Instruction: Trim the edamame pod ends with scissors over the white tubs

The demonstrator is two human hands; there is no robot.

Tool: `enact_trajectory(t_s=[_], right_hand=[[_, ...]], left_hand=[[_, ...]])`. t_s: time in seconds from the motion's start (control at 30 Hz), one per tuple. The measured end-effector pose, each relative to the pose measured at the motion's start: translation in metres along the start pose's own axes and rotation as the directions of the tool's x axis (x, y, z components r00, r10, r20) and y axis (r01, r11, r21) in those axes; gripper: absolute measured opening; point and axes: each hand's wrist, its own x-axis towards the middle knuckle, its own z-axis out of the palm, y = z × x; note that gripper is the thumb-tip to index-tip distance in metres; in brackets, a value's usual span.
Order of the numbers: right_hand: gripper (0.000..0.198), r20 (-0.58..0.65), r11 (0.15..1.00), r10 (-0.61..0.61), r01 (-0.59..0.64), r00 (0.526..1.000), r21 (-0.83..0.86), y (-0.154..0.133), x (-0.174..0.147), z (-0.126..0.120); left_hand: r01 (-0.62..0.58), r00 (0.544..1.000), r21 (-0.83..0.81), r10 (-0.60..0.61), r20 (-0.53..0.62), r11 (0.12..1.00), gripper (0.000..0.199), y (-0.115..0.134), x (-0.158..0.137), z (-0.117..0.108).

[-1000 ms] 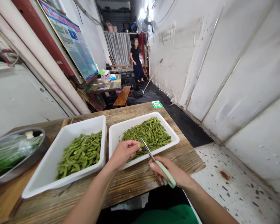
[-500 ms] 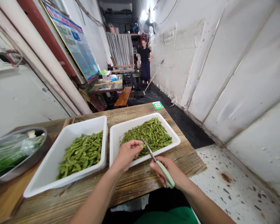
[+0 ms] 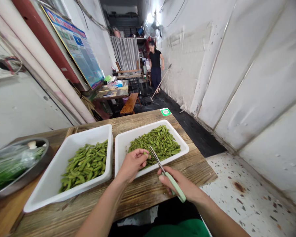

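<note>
My left hand [image 3: 135,162] is closed in a pinch on a green edamame pod [image 3: 147,154], over the near edge of the right white tray [image 3: 120,140]. Scissors [image 3: 173,183] with pale green handles are gripped in my right hand [image 3: 179,181]. Their blades are slightly apart, with the tips close to the pod's right side. A heap of edamame pods [image 3: 162,140] fills much of the right tray. More edamame pods [image 3: 86,164] lie in the left white tray [image 3: 49,177].
The trays stand on a wooden table [image 3: 138,200]. At far left, a metal bowl [image 3: 48,154] holds bagged green vegetables [image 3: 12,168]. Beyond are a bench [image 3: 130,103], a cluttered table [image 3: 113,93], a leaning long-handled tool [image 3: 161,80] and a person [image 3: 156,65].
The scissors' blades have parted a little, and my left hand has drawn slightly left with the pod. In the background, the person has stepped and turned.
</note>
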Motion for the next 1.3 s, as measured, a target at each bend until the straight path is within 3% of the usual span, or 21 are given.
enact_trajectory(t_s=[0.23, 0.33, 0.53, 0.73, 0.97, 1.1, 1.17, 1.2, 1.23, 1.27, 1.3], right_hand=[[0.033, -0.07, 0.992, -0.032, 0.023, 0.997, -0.127, -0.004, 0.0, -0.004], [0.033, -0.072, 0.99, -0.045, 0.035, 0.996, -0.133, -0.002, 0.0, -0.006], [0.034, -0.048, 0.996, -0.029, 0.025, 0.998, -0.082, 0.003, 0.002, -0.005], [0.04, 0.015, 0.998, -0.02, 0.019, 1.0, 0.065, 0.007, 0.004, -0.001], [0.04, 0.0, 0.995, 0.028, -0.028, 1.0, 0.099, 0.006, 0.004, 0.001], [0.043, -0.021, 0.986, 0.08, -0.076, 0.997, 0.148, 0.007, 0.006, 0.002], [0.042, -0.025, 0.978, 0.089, -0.083, 0.996, 0.193, 0.009, 0.007, 0.0], [0.041, -0.022, 0.973, 0.091, -0.084, 0.996, 0.217, 0.01, 0.007, -0.001], [0.041, -0.015, 0.968, 0.092, -0.086, 0.996, 0.237, 0.011, 0.007, -0.003], [0.04, -0.006, 0.964, 0.093, -0.088, 0.996, 0.252, 0.012, 0.006, -0.004], [0.04, 0.004, 0.961, 0.092, -0.09, 0.996, 0.262, 0.013, 0.006, -0.004]], left_hand=[[-0.015, 0.997, 0.134, 0.004, 0.078, 0.991, 0.055, -0.001, 0.0, -0.002], [-0.051, 0.996, 0.109, 0.044, 0.072, 0.993, 0.058, -0.002, 0.0, -0.002], [-0.05, 0.999, 0.064, 0.051, -0.004, 0.997, 0.034, -0.001, -0.002, 0.004], [-0.048, 0.996, 0.072, 0.053, -0.067, 0.996, 0.033, 0.001, -0.005, 0.008], [-0.045, 0.997, 0.107, 0.051, -0.056, 0.993, 0.028, 0.001, -0.006, 0.012], [-0.088, 0.99, 0.123, 0.101, -0.099, 0.988, 0.032, 0.004, -0.006, -0.003], [-0.164, 0.945, 0.226, 0.219, -0.242, 0.96, 0.033, 0.009, -0.009, -0.027], [-0.191, 0.892, 0.333, 0.306, -0.334, 0.923, 0.034, 0.011, -0.012, -0.042], [-0.186, 0.799, 0.471, 0.411, -0.438, 0.862, 0.033, 0.015, -0.016, -0.059], [-0.12, 0.678, 0.619, 0.52, -0.52, 0.776, 0.032, 0.018, -0.02, -0.077], [0.003, 0.595, 0.746, 0.599, -0.536, 0.666, 0.032, 0.021, -0.025, -0.092]])
